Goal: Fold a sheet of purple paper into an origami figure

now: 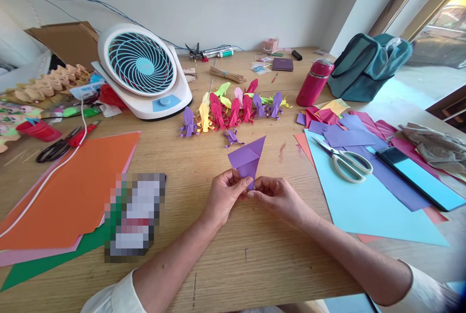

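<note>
A folded piece of purple paper is held up just above the wooden table, its pointed end down between my hands. My left hand pinches it, with the thumb lying across its lower part. On the other side, my right hand closes thumb and fingers on the paper's lower tip. Beyond the paper sits a small purple folded paper figure. Behind that one stand several more folded figures in a cluster, among them a yellow one and a red one.
Left lie orange sheets, black-handled scissors and a pixelated phone-like object; a white fan stands behind. Right are a light blue sheet, white-handled scissors, a phone, a red flask and a teal bag.
</note>
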Demonstrator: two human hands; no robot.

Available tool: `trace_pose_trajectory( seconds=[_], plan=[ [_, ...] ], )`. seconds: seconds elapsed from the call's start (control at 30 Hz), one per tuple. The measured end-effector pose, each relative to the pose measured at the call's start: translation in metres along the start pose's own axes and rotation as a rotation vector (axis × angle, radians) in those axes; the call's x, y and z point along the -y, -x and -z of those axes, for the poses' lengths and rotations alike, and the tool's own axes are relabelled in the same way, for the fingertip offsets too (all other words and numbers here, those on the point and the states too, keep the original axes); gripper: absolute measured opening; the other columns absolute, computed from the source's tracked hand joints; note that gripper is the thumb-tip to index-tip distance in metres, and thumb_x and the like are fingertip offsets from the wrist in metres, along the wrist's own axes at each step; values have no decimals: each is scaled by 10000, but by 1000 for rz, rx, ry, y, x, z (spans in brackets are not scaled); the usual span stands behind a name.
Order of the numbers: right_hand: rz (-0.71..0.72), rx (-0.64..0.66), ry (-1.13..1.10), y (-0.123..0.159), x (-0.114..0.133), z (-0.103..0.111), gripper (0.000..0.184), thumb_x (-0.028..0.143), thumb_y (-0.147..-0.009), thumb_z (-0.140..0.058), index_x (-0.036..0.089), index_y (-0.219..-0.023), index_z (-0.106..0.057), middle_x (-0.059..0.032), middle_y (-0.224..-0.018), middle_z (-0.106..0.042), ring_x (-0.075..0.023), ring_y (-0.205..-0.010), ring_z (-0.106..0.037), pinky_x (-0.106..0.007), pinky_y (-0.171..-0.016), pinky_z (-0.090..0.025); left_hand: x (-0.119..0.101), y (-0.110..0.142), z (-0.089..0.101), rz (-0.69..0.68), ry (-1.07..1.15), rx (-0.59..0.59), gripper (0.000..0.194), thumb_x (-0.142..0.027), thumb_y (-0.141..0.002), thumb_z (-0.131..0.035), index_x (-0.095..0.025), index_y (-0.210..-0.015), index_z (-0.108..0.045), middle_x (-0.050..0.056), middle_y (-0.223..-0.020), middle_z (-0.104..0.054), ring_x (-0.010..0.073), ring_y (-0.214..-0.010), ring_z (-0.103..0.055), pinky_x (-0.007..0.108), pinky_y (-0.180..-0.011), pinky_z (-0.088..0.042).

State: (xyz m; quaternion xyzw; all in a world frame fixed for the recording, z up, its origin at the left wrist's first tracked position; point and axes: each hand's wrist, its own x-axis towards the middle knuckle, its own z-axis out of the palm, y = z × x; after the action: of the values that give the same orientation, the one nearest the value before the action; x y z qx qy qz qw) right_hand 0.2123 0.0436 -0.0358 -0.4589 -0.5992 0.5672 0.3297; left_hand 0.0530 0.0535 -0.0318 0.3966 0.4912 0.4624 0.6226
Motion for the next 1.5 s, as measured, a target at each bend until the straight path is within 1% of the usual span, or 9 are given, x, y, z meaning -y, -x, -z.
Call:
trace_pose_trajectory(
  seconds=[0.23, 0.37, 0.47, 0.57, 0.67, 0.73, 0.93, 1.13, 1.5],
  plan=[
    [-9, -18, 33, 1, 6, 1, 363, 497, -828, -655, 147, -737, -626, 30, -635, -512, -105, -600, -401, -246, -551, -298, -1, 1, 1, -9, -22, 18, 403, -435, -646, -832, -160, -625, -538, -50, -539, -541, 75, -511, -499, 176, -462, -483],
    [-50, -57, 35, 1, 10, 0, 410, 525, -788, -682, 168, -653, -535, 61, -570, -399, -82, -543, -300, -244, -498, -221, 1, -1, 2, -13, -16, 37, 379, -421, -674, -815, -161, -637, -543, -48, -548, -537, 80, -528, -504, 172, -453, -493],
    [-61, -61, 15, 2, 11, 0, 429, 527, -773, -694, 180, -628, -487, 70, -555, -365, -75, -528, -271, -245, -486, -196, 2, -1, 3, -6, -8, 44, 366, -417, -685, -809, -162, -657, -549, -35, -592, -560, 89, -565, -525, 173, -455, -501],
    [-49, -25, 5, 1, 9, 2, 382, 501, -791, -687, 160, -678, -555, 64, -575, -398, -78, -543, -299, -242, -499, -221, 2, -1, 5, -2, 1, 38, 361, -417, -691, -808, -159, -664, -557, -32, -599, -558, 85, -569, -521, 160, -447, -486],
    [-23, 16, -17, 0, 6, 4, 326, 466, -809, -682, 146, -778, -630, 38, -645, -506, -91, -588, -381, -238, -539, -285, 2, -1, 5, 6, 19, 27, 370, -412, -688, -812, -157, -644, -548, -33, -583, -553, 75, -549, -505, 151, -444, -468],
    [-14, 23, -37, 0, 4, 5, 302, 447, -808, -690, 150, -792, -637, 25, -682, -551, -98, -610, -424, -239, -557, -316, 2, -1, 6, 8, 30, 17, 370, -405, -684, -816, -156, -637, -546, -33, -579, -554, 72, -540, -502, 152, -445, -463],
    [29, 14, -67, 0, 1, 5, 228, 370, -774, -728, 170, -820, -629, 21, -728, -596, -111, -644, -500, -243, -593, -366, 2, -2, 6, 12, 67, -18, 375, -379, -678, -819, -163, -627, -517, -43, -577, -539, 70, -542, -487, 158, -455, -471],
    [-8, -64, -65, -1, 3, 3, 319, 468, -756, -730, 165, -760, -627, 34, -662, -553, -100, -581, -437, -246, -549, -333, 1, -1, 3, -1, 26, -19, 374, -404, -686, -809, -162, -622, -531, -41, -561, -541, 71, -537, -495, 154, -455, -463],
    [-73, -93, 5, 0, 12, 1, 412, 541, -730, -725, 149, -710, -600, 35, -619, -506, -94, -565, -379, -245, -523, -280, -1, -1, 1, -2, 28, -20, 394, -435, -641, -827, -163, -612, -542, -36, -558, -549, 80, -534, -499, 160, -435, -468]
  ],
)
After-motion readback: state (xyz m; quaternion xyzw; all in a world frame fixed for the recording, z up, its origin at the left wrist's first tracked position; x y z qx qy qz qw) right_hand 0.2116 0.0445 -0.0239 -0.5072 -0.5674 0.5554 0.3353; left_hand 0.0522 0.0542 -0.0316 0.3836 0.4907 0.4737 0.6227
